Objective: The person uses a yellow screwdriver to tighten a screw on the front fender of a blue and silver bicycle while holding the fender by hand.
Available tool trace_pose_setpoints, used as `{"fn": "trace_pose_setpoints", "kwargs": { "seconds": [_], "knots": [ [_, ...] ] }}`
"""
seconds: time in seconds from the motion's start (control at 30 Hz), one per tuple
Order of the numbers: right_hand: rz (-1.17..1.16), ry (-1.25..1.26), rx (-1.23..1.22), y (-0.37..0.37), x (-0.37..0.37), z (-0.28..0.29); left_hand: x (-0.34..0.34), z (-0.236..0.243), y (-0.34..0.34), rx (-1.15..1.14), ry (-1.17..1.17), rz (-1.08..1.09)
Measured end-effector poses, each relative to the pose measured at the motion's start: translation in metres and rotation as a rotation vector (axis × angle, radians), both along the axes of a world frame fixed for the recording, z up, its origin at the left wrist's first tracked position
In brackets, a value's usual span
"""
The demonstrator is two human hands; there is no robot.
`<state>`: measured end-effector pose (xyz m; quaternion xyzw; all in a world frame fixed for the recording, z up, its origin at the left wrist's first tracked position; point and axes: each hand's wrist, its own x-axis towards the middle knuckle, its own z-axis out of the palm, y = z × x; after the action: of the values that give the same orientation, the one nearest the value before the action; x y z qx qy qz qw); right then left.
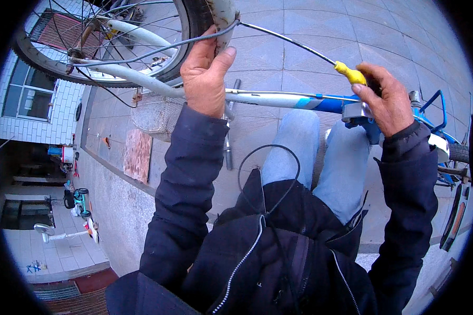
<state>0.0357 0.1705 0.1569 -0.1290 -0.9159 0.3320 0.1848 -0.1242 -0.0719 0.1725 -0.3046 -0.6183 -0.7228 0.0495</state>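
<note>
My left hand is closed around the end of a white bicycle mudguard, with thumb and fingers on either side of it. The mudguard curves along the tyre of a spoked wheel at the upper left. A grey mudguard stay runs from the wheel's hub to the mudguard. My right hand grips a screwdriver by its yellow handle. Its long thin shaft slants up and left, and the tip meets the mudguard where the stay ends. The fingers partly cover the handle.
The white and blue bicycle frame stretches across in front of my knees. A wire basket lies beyond my left forearm, near a reddish stained board. A thin dark cord loop hangs over my lap. Paving tiles spread ahead.
</note>
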Motion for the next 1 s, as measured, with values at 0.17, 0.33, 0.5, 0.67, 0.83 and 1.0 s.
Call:
{"fn": "trace_pose_setpoints", "kwargs": {
  "seconds": [0.17,0.33,0.5,0.67,0.83,1.0],
  "knots": [
    [0.025,0.044,-0.063,0.000,0.001,0.002,-0.001,-0.001,-0.001,0.005,0.008,-0.006],
    [0.035,0.046,-0.064,-0.004,0.002,0.005,0.000,0.000,0.000,0.004,0.016,-0.006],
    [0.062,0.099,-0.013,-0.002,0.000,-0.001,-0.001,-0.002,0.000,-0.003,0.018,0.006],
    [0.018,0.066,-0.018,-0.007,0.000,0.003,-0.002,-0.002,-0.001,0.011,0.021,-0.009],
    [-0.003,0.005,-0.063,-0.007,-0.001,0.006,-0.002,-0.002,0.001,0.042,0.022,-0.016],
    [0.021,0.118,0.038,-0.005,-0.002,-0.004,-0.001,-0.004,0.002,0.028,0.014,0.009]
  ]
}}
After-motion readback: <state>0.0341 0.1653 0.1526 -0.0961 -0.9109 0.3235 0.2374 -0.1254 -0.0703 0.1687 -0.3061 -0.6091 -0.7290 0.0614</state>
